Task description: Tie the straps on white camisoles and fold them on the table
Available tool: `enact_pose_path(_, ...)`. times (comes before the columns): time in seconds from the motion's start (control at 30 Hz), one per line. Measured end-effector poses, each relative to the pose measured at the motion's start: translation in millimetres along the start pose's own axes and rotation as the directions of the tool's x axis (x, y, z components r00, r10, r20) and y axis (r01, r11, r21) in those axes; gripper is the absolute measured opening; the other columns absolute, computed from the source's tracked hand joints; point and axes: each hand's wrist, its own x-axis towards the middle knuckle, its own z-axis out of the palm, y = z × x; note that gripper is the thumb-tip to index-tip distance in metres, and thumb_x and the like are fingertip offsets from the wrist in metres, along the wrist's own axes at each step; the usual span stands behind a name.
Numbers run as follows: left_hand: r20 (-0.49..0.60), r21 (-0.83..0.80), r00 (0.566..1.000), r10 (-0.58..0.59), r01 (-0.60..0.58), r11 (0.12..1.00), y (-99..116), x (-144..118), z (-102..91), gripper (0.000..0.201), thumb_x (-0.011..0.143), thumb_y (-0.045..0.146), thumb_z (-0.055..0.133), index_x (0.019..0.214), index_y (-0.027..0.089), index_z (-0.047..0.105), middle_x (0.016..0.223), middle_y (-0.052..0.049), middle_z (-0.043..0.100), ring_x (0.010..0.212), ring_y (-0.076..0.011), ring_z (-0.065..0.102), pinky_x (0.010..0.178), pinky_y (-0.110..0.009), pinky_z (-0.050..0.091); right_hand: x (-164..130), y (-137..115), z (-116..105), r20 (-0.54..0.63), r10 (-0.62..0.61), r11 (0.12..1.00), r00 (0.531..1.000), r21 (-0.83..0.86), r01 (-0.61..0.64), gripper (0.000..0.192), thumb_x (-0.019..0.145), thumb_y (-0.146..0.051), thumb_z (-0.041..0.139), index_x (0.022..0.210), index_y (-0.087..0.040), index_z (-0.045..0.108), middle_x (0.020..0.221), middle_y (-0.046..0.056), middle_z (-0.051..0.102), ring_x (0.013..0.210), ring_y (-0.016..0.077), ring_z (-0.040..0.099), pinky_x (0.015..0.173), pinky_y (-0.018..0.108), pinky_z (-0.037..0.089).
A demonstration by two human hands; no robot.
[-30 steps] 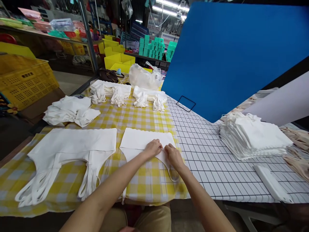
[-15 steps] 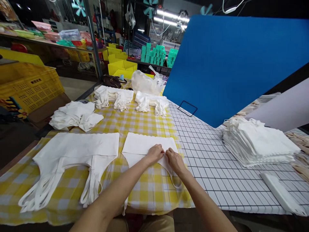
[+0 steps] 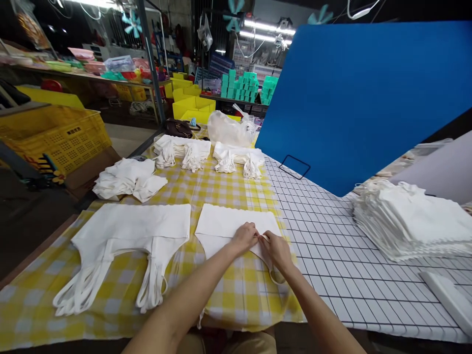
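Both hands stay pinching white garment (image 3: 228,227), straps toward person.

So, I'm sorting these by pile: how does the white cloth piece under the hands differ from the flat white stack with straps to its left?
The white cloth piece is narrower and lies under the left hand and right hand; the flat white stack with straps is wider and untouched. The stack's long straps fan toward the table edge; the piece shows one thin loop. Both lie flat on the yellow checked tablecloth.
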Motion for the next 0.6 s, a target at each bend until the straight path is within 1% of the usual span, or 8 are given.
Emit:
enact_pose_path(0.03,0.007,-0.006,1.0,0.011,-0.011,1.0,-0.1,-1.8,-1.9,0.02,0.078,0.015,0.049,0.086,0.018,0.067,0.09,-0.004,0.058,0.091,-0.0176,0.051,0.081,-0.026,0.042,-3.9,0.5,-3.2,0.012,0.066,0.991,0.998,0.116,-0.067,0.028,0.083,-0.037,0.045,0.064,-0.018,0.053,0.057,0.001,0.052,0.052,0.0135,0.045,0.048,0.024,0.025)
enact_pose_path(0.07,0.015,-0.009,1.0,0.025,-0.025,1.0,-0.4,-4.0,-3.9,0.022,0.077,0.013,0.049,0.088,0.019,0.067,0.091,-0.004,0.058,0.091,-0.0171,0.05,0.082,-0.026,0.041,-8.7,1.2,-6.5,0.052,0.132,0.954,0.99,0.263,-0.141,0.031,0.08,-0.043,0.048,0.06,-0.018,0.051,0.053,0.0,0.049,0.05,0.013,0.043,0.048,0.024,0.026)
enact_pose_path(0.13,0.041,0.004,0.997,0.064,-0.064,0.998,-1.3,-9.3,-7.8,0.028,0.076,0.008,0.047,0.092,0.019,0.067,0.093,-0.004,0.056,0.089,-0.0167,0.049,0.084,-0.026,0.04,-21.2,3.7,-11.6,0.18,0.22,0.786,0.959,0.549,-0.284,0.037,0.073,-0.051,0.051,0.058,-0.018,0.051,0.048,-0.003,0.043,0.047,0.0116,0.039,0.048,0.024,0.027)
enact_pose_path(0.2,0.071,0.037,0.992,0.105,-0.108,0.993,-2.3,-14.7,-11.0,0.032,0.075,0.004,0.044,0.09,0.02,0.068,0.095,-0.005,0.054,0.088,-0.017,0.046,0.083,-0.027,0.039,-36.7,7.4,-13.1,0.274,0.253,0.604,0.928,0.704,-0.373,0.039,0.069,-0.055,0.051,0.062,-0.017,0.055,0.045,-0.005,0.039,0.044,0.0103,0.035,0.047,0.024,0.027)
enact_pose_path(0.27,0.091,0.072,0.986,0.138,-0.145,0.987,-2.9,-19.0,-13.0,0.032,0.075,0.003,0.042,0.087,0.019,0.067,0.096,-0.005,0.052,0.087,-0.0174,0.044,0.082,-0.028,0.039,-53.8,11.8,-11.5,0.289,0.297,0.486,0.91,0.775,-0.404,0.04,0.065,-0.055,0.054,0.065,-0.016,0.057,0.045,-0.005,0.038,0.043,0.0097,0.034,0.046,0.024,0.027)
enact_pose_path(0.33,0.101,0.1,0.983,0.154,-0.164,0.981,-2.4,-21.9,-13.8,0.032,0.076,0.003,0.041,0.086,0.02,0.067,0.097,-0.005,0.05,0.087,-0.0177,0.043,0.081,-0.028,0.038,-71.6,15.7,-9.1,0.248,0.341,0.442,0.907,0.809,-0.387,0.037,0.064,-0.054,0.057,0.063,-0.017,0.056,0.047,-0.004,0.041,0.046,0.0103,0.036,0.048,0.024,0.029)
enact_pose_path(0.43,0.114,0.155,0.983,0.142,-0.159,0.975,0.7,-24.5,-14.0,0.034,0.078,0.004,0.039,0.09,0.021,0.066,0.099,-0.006,0.049,0.087,-0.0185,0.042,0.079,-0.029,0.038,-97.3,19.0,-7.0,0.173,0.388,0.445,0.905,0.825,-0.348,0.034,0.064,-0.052,0.059,0.059,-0.018,0.054,0.052,-0.001,0.047,0.055,0.0139,0.045,0.055,0.026,0.036)
enact_pose_path(0.6,0.139,0.255,0.984,0.111,-0.144,0.956,10.9,-29.4,-16.4,0.037,0.077,0.004,0.037,0.099,0.019,0.063,0.104,-0.009,0.048,0.089,-0.0216,0.042,0.074,-0.03,0.038,-130.8,17.4,-1.1,0.184,0.476,0.345,0.86,0.86,-0.375,0.039,0.058,-0.055,0.063,0.071,-0.019,0.059,0.056,0.0,0.053,0.061,0.0181,0.05,0.062,0.03,0.041)
